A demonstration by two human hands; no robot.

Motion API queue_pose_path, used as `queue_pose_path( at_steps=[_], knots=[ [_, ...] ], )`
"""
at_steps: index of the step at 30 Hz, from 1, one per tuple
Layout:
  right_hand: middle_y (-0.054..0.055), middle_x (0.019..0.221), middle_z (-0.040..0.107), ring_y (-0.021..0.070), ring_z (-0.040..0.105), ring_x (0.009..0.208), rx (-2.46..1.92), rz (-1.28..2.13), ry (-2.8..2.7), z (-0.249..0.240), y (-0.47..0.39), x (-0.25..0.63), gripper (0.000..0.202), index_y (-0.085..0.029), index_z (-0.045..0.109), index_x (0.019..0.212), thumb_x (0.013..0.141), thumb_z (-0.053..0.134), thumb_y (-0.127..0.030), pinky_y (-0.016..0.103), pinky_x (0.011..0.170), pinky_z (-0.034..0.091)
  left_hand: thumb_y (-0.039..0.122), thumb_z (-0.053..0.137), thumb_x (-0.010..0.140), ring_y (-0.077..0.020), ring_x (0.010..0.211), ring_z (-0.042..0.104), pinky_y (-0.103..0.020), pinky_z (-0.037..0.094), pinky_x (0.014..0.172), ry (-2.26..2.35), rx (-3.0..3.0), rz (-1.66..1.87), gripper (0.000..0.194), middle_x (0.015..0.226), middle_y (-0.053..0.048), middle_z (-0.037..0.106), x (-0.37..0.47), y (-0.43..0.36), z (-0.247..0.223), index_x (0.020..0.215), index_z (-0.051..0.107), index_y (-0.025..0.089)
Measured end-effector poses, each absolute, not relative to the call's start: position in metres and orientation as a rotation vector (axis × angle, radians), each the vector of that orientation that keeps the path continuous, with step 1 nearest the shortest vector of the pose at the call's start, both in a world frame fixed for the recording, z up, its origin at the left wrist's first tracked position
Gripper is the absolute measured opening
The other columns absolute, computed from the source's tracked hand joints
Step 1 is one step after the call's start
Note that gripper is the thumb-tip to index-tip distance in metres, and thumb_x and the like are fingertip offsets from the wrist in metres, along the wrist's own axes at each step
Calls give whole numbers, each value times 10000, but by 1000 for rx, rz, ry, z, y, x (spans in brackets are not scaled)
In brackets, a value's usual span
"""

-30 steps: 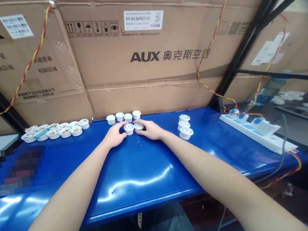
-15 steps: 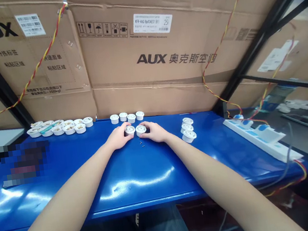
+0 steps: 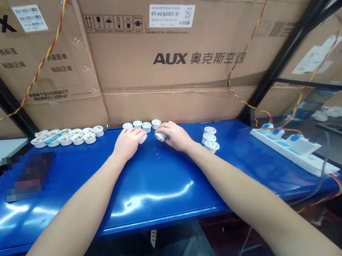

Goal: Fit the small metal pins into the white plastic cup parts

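Note:
In my left hand [image 3: 129, 142] is a small white round cup [image 3: 142, 139], tilted and mostly covered by my fingers. My right hand [image 3: 174, 136] grips a similar white cup [image 3: 160, 137], tipped on its side toward the middle. A gap separates the two cups. Below them on the blue table [image 3: 152, 176] lie a few tiny dark screws [image 3: 158, 154]. Just behind my hands stands a row of several white cups [image 3: 147, 127] with pale tops.
On the right, white cups [image 3: 211, 145] stand in a line, beside a white power strip [image 3: 293, 149] with plugs. Several open cups of small parts [image 3: 77, 139] and a teal tool [image 3: 53, 137] sit at back left. A cardboard wall [image 3: 166, 91] closes off the back.
Both cups have gone from upright to tilted, and my hands have turned over them and moved slightly apart. More of the small screws on the table show now.

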State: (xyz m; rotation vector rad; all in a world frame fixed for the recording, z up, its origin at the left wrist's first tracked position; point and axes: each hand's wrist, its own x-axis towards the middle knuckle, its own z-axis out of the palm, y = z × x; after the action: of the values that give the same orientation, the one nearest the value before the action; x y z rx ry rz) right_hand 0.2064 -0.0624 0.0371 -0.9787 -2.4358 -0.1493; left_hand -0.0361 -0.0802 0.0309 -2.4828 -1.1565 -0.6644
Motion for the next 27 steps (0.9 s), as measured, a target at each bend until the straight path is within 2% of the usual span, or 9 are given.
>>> queue_pose_path(
  at_steps=[4,8,12,15,18,21,23,25,27],
  knots=[
    [50,1172,669,215,546,987,-892,-171,-2618,41,-65,205,433,-221,689,1110,776,495,-23,334,889,433,174,422,953,-218,977,593,-372,399,843,-990,-2512,-450,288,1189,-50,681,-32,-81,33,1089,667,240],
    [36,1209,661,215,560,1004,-960,-161,-2571,41,-65,207,400,-237,671,1125,793,535,-61,322,890,432,196,423,951,-233,1049,579,-386,395,884,-1038,-2520,-495,299,1225,-40,668,-31,-84,35,1134,650,263],
    [81,1133,672,246,590,995,-1327,-61,-2326,34,-64,210,450,-221,577,1241,812,666,-325,337,876,449,339,568,868,-274,1089,590,-374,436,884,-1603,-2437,-678,387,1181,-61,679,-40,-84,30,1249,579,271],
    [128,1112,672,278,601,1036,-1594,62,-2277,26,-58,213,513,-185,569,1231,858,582,-537,354,889,444,538,572,826,-314,1063,612,-386,472,854,-2043,-2324,-685,515,1129,-85,687,-50,-80,23,1264,569,267],
    [154,1150,664,299,587,1095,-1733,112,-2268,22,-52,219,536,-161,571,1223,884,513,-572,355,879,441,555,538,837,-336,1157,563,-414,473,896,-2110,-2239,-674,514,1246,-107,623,-57,-77,21,1258,574,263],
    [118,1062,695,266,631,965,-1761,99,-2130,26,-51,224,530,-160,594,1165,819,606,-561,315,764,457,476,604,807,-317,1166,556,-391,489,879,-2096,-2110,-779,553,1290,-135,573,-58,-78,26,1290,523,219],
    [64,878,710,222,642,808,-1709,117,-2090,30,-53,224,419,-168,666,953,827,589,-560,285,678,443,420,620,800,-289,1090,599,-360,497,843,-2075,-2087,-846,444,1183,-115,632,-56,-82,32,1191,574,215],
    [31,709,683,191,630,702,-1595,185,-2133,34,-57,220,444,-170,682,748,887,498,-550,272,640,431,424,579,828,-268,952,647,-341,502,779,-2112,-2156,-827,246,977,-77,699,-52,-86,38,963,659,234],
    [23,719,700,188,644,718,-1458,270,-2192,34,-60,215,449,-178,713,739,923,457,-498,273,683,451,492,535,847,-272,870,663,-339,501,724,-2173,-2260,-748,305,833,-69,714,-47,-90,41,769,685,238]
  ],
)
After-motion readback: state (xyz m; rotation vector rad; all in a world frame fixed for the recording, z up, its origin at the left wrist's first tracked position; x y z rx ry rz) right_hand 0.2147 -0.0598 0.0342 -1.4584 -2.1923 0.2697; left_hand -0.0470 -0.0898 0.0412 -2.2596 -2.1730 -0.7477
